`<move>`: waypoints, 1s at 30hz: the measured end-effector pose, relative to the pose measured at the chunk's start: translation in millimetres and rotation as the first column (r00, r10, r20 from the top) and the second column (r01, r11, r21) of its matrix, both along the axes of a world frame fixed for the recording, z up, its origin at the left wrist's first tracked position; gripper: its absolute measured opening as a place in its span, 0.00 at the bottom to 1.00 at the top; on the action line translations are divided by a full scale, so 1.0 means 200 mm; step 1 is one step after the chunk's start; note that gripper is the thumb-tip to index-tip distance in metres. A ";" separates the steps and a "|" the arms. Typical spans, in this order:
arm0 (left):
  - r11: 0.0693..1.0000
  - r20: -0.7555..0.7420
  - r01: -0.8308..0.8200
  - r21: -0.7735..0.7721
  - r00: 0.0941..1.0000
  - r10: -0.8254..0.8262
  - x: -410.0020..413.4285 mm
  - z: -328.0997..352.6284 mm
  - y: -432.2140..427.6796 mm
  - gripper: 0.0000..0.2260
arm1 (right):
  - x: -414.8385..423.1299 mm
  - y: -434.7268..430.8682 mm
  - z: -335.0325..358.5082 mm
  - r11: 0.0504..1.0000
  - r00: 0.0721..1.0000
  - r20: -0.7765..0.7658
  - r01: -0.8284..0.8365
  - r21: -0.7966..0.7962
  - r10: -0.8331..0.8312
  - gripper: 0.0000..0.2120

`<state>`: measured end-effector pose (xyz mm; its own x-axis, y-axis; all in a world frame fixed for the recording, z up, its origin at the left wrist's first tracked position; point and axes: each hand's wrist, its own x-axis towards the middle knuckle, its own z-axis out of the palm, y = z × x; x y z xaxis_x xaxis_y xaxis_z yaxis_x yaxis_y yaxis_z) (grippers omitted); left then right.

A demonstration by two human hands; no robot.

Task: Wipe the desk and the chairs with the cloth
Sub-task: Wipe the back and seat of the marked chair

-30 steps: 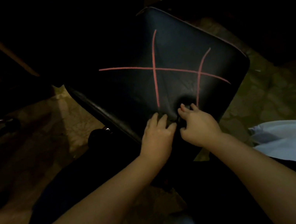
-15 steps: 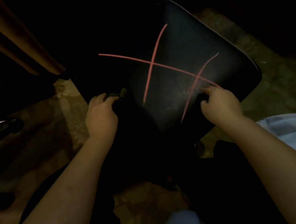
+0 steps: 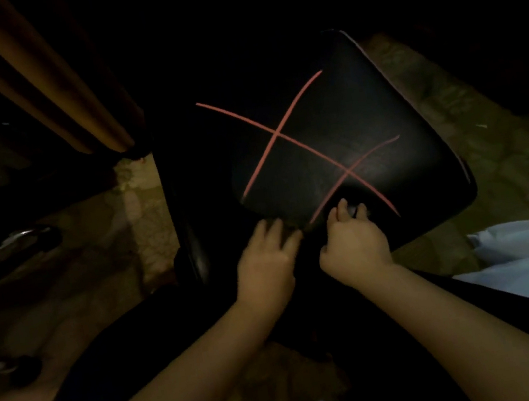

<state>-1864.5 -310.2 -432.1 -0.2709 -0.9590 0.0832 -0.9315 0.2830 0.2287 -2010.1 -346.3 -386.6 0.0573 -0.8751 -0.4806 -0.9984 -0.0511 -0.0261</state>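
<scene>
fingers of the left hand lie fairly straight on the black chair seat's near edge. the right hand curls just beside; its grip and the cloth are lost in the dark. curtain and chrome chair base stand left. the hands, apart earlier, are now close.

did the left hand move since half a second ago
Yes. The left hand has come in from the left side of the chair seat to its near edge, close beside the right hand, below the pink lines.
</scene>
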 end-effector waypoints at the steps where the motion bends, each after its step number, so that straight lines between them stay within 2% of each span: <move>1: 0.997 0.031 0.079 0.022 0.996 -0.080 -0.05 -0.01 0.03 0.21 | 0.01 0.00 0.00 1.000 1.000 0.001 -0.009 -0.016 0.009 0.35; 4: 0.974 0.140 0.222 0.035 0.964 -0.225 -0.08 -0.01 0.06 0.20 | 0.00 -0.01 0.04 0.996 0.998 0.042 -0.032 -0.080 0.035 0.27; 7: 0.979 0.136 0.202 -0.037 0.971 -0.195 0.04 0.00 -0.01 0.23 | -0.06 -0.05 0.11 0.979 0.982 0.186 0.061 -0.196 -0.024 0.18; 10: 0.994 0.068 -0.084 -0.067 0.994 0.088 0.24 0.02 -0.11 0.22 | -0.16 -0.13 0.15 0.938 0.938 0.297 0.252 -0.240 -0.176 0.15; 12: 0.956 0.020 -0.290 -0.038 0.956 0.291 0.40 0.04 -0.17 0.24 | -0.23 -0.19 0.14 0.901 0.915 0.305 0.347 -0.262 -0.263 0.13; 14: 0.915 0.003 -0.404 -0.003 0.915 0.404 0.53 0.07 -0.21 0.23 | -0.27 -0.22 0.11 0.875 0.898 0.297 0.405 -0.265 -0.325 0.13; 16: 0.877 -0.027 -0.481 -0.024 0.877 0.480 0.59 0.08 -0.22 0.21 | -0.24 -0.21 0.07 0.882 0.923 0.229 0.369 -0.293 -0.311 0.13; 19: 0.847 -0.048 -0.531 -0.024 0.847 0.530 0.54 0.06 -0.23 0.20 | -0.08 -0.12 0.00 0.942 0.987 0.045 0.163 -0.293 -0.156 0.17; 21: 0.867 -0.047 -0.496 -0.046 0.868 0.494 0.46 0.03 -0.22 0.20 | 0.01 -0.07 -0.03 0.971 0.995 -0.049 0.074 -0.229 -0.087 0.25; 24: 0.943 -0.052 -0.322 -0.081 0.946 0.319 0.29 -0.01 -0.13 0.21 | 0.06 -0.06 -0.02 0.982 0.993 -0.108 0.020 -0.186 -0.041 0.28; 27: 0.994 -0.042 -0.080 -0.073 0.996 0.077 0.08 -0.05 -0.06 0.23 | 0.07 -0.06 -0.02 0.981 0.996 -0.091 -0.026 -0.191 0.009 0.26; 30: 0.984 -0.019 0.152 -0.090 0.988 -0.155 -0.02 -0.05 -0.04 0.20 | 0.05 -0.06 0.00 0.963 1.000 0.012 -0.022 -0.270 0.026 0.18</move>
<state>-1868.6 -317.6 -443.1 -0.4111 -0.8948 0.1740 -0.8694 0.4422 0.2202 -2000.7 -358.6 -387.2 0.0856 -0.9705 -0.2255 -0.9963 -0.0825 -0.0229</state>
